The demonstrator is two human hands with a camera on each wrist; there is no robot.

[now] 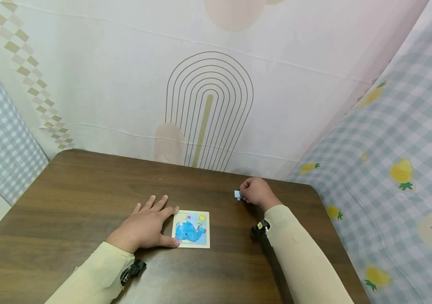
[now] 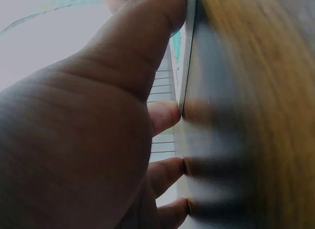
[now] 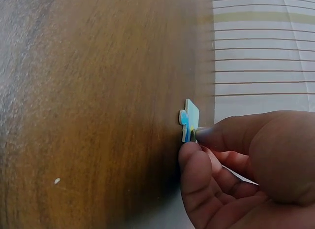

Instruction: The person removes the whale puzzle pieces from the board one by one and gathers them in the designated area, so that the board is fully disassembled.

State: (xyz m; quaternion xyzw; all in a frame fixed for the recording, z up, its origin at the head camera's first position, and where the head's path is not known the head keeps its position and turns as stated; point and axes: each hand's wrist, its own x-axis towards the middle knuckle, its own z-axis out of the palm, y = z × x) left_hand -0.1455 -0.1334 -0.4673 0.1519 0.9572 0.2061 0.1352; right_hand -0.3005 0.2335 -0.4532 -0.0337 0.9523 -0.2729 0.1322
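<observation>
A square whale jigsaw puzzle (image 1: 191,230) with a pale frame lies flat on the table, showing a blue whale and a yellow sun. Its upper left corner looks paler than the rest. My left hand (image 1: 143,226) lies beside it with fingers spread, thumb and index fingertip touching the frame's left corners. In the left wrist view, the frame's thin edge (image 2: 188,56) shows by the thumb. Farther back on the right, my right hand (image 1: 255,192) pinches a small light-blue puzzle piece (image 3: 192,119) between thumb and forefinger, with a rounded tab sticking out. The fingertips cover part of the piece.
The brown wooden table (image 1: 98,190) reaches back to a patterned white curtain (image 1: 124,84). A checked cloth (image 1: 387,169) hangs along the right side. A tiny white speck (image 3: 57,180) lies on the tabletop. Both wrists wear small black cameras.
</observation>
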